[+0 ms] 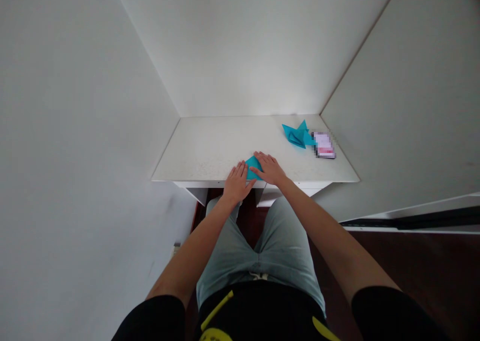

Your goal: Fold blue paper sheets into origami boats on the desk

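A folded piece of blue paper (253,167) lies flat at the front edge of the white desk, partly covered by both hands. On its left side rests my left hand (237,182), palm down with the fingers stretched out and the thumb pointing right. My right hand (269,168) presses on the paper's right side, its fingers extended and spread. Further back on the right sits a blue origami figure (299,134) with pointed tips, out of reach of both hands.
The white desk (210,141) is shallow and closed in by walls on the left, back and right. A phone (324,145), blurred by pixelation, lies beside the origami figure, which overlaps its left edge. Below the desktop, a white drawer front (287,190) shows.
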`<state>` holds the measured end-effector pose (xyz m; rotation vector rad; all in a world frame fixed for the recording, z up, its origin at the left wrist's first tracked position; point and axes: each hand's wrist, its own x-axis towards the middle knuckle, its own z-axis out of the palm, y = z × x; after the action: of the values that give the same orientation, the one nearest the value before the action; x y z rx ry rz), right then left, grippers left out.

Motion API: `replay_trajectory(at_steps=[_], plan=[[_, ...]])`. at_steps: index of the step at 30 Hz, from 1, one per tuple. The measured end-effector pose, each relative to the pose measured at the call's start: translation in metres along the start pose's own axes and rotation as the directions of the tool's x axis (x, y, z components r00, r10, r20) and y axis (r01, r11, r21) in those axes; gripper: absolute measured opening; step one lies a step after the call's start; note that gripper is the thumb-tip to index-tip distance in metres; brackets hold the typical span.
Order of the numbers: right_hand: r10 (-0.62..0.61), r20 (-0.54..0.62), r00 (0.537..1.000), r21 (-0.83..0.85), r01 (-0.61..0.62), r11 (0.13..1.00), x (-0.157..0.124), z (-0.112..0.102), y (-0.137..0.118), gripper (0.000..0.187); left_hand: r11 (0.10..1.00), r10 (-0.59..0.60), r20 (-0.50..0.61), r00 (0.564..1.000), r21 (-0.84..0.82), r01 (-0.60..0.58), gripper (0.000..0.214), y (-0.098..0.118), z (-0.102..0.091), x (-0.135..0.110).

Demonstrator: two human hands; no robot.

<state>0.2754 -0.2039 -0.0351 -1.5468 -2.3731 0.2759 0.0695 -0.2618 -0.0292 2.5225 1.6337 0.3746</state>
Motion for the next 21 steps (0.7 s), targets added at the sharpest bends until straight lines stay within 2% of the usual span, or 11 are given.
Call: replay_trajectory(at_steps=[6,10,15,21], plan=[[-0.176,-0.007,0.984,0.059,0.177,0.983,-0.032,-0.014,0.026,0.078,1.0,0.015,0.002,1.0,-0.012,-0.015,0.073,-0.004,-0.009,0.0],[-0.261,-0.072,0.963,0.131,0.269,0.954,-0.051,-0.015,0.047,0.073,0.998,0.051,0.031,0.998,0.023,-0.051,0.075,-0.007,-0.021,-0.002],[-0.322,-0.086,0.943,0.179,0.332,0.926,-0.057,-0.014,0.054,0.085,0.993,0.097,0.083,0.992,0.059,-0.102,0.075,-0.01,-0.031,0.002],[-0.3,0.0,0.954,0.247,0.29,0.924,-0.047,-0.03,0.048,0.053,0.989,0.106,0.116,0.988,0.095,-0.117,0.055,-0.013,-0.036,0.014]])
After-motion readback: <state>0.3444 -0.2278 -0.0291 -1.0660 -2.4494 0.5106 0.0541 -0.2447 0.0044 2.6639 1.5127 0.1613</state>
